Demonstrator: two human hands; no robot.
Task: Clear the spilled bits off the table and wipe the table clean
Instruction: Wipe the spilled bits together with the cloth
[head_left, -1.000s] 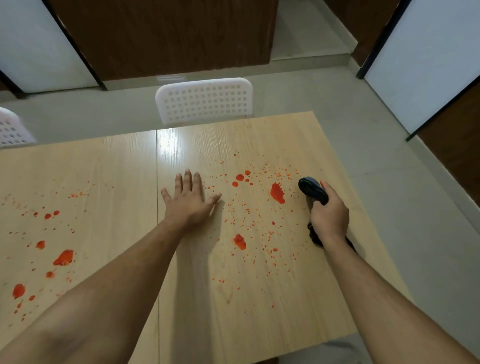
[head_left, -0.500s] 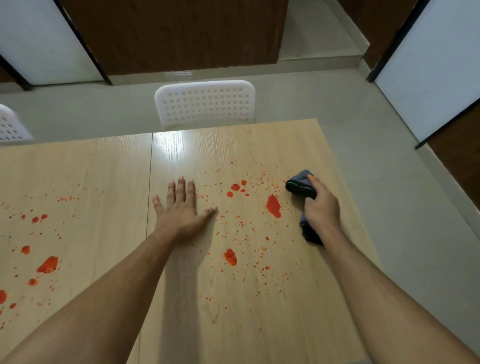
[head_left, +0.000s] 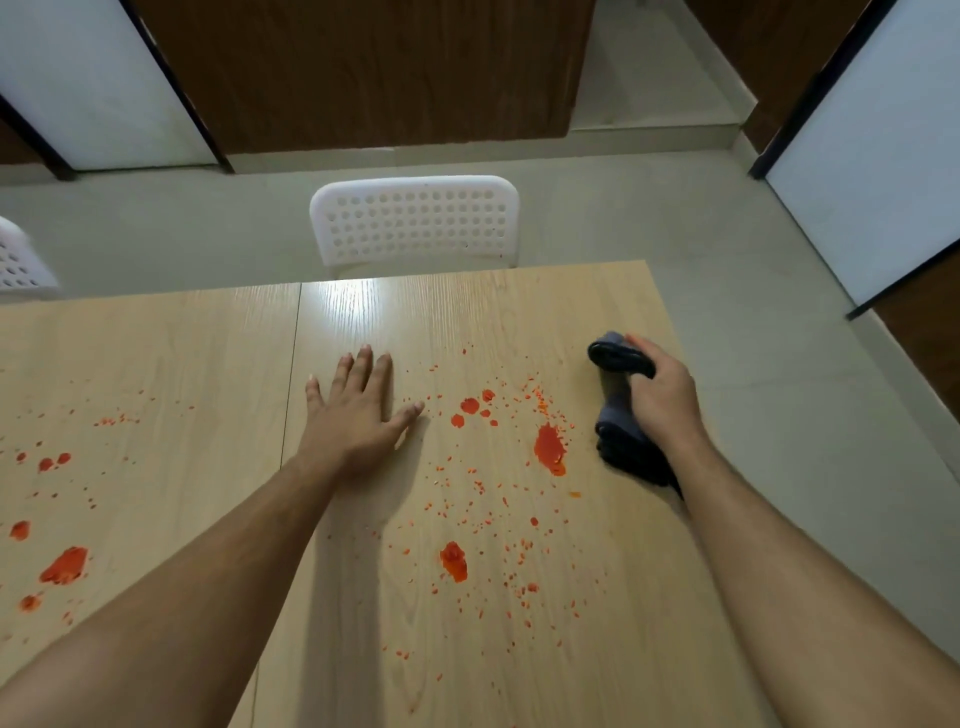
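Main risk from there, as I judged it: smearing. The red mess (head_left: 549, 448) looked wet in the big blobs and crumbly in the small specks, so one hard sweep with the cloth (head_left: 621, 415) could have dragged paste across the pale wood instead of lifting it. Second risk: pushing bits off the right edge of the table (head_left: 571, 649) onto the floor, since the cloth sat close to that side. Third: the left hand (head_left: 358, 415) lay flat just beside the spatter, thumb tip almost at the nearest specks, so a wipe toward it would have dirtied it.

Hands: left one was spread open, palm down, fingers straight, holding nothing, just pressing the tabletop. Right hand (head_left: 662, 400) had its fingers curled over a rolled dark grey cloth, gripping it against the table.

Spill: orange-red, several thick blobs plus a wide scatter of fine flecks. It lay mostly between the two hands and toward the near edge. A second patch (head_left: 65, 565) sat well apart on the left slab, past the seam. None of it looked wiped yet. The cloth was bunched, not opened out, so its contact area was small.

A white chair (head_left: 413, 221) stood at the far side.
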